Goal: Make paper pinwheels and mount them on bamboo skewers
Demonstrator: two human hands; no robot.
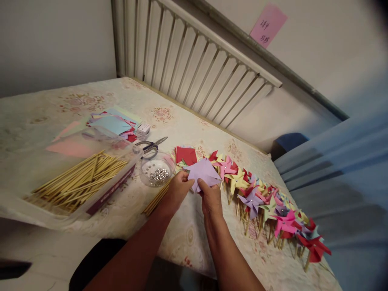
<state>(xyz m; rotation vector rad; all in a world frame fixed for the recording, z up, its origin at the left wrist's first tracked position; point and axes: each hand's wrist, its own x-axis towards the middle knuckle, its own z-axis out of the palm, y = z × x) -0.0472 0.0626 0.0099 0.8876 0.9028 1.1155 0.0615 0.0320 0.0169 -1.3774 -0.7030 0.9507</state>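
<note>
A square of lilac paper with slits cut in from its corners is held up over the near part of the table. My left hand pinches its left edge. With the thumb on top, my right hand grips its lower right side; the fingers beneath are hidden. Just beyond the sheet lies a small stack of coloured paper squares, red on top. A round clear dish of silvery pins or studs stands left of my left hand, and several thin sticks lie beside that wrist.
A clear plastic box full of wooden sticks stands at the left. Scissors, a small white box and a pile of coloured paper lie behind. Many finished pinwheels crowd the right side. A radiator borders the table's back.
</note>
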